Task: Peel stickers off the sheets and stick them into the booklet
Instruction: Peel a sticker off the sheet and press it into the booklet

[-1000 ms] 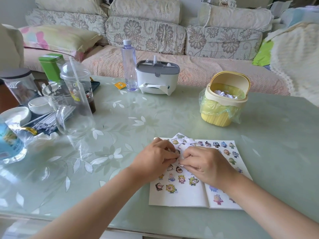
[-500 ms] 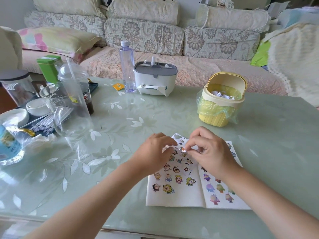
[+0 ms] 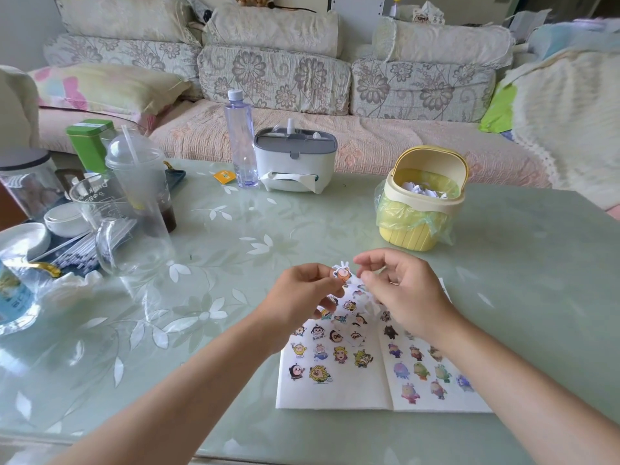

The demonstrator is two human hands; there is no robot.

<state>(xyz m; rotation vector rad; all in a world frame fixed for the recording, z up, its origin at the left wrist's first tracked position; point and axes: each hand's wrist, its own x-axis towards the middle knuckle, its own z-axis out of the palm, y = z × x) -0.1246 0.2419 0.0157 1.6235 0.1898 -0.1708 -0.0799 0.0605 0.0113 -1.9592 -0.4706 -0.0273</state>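
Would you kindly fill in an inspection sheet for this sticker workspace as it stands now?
Surface: green leaf-patterned table, glossy.
Job's things: open booklet lies flat, stickers on both pages; one sticker held above it.
Clutter: yellow bin holding paper scraps, tissue box, water bottle, domed cup, glass mug, green tin.
Grippers: left hand pinches the sticker; right hand beside it, fingers curled, its hold unclear.
Cables: nothing seen on the table.
Surroundings: floral sofa behind the table.

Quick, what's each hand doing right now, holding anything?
Left hand: pinching a small orange-faced sticker between thumb and forefinger.
Right hand: fingers loosely curled beside the sticker; cannot tell whether it holds anything.
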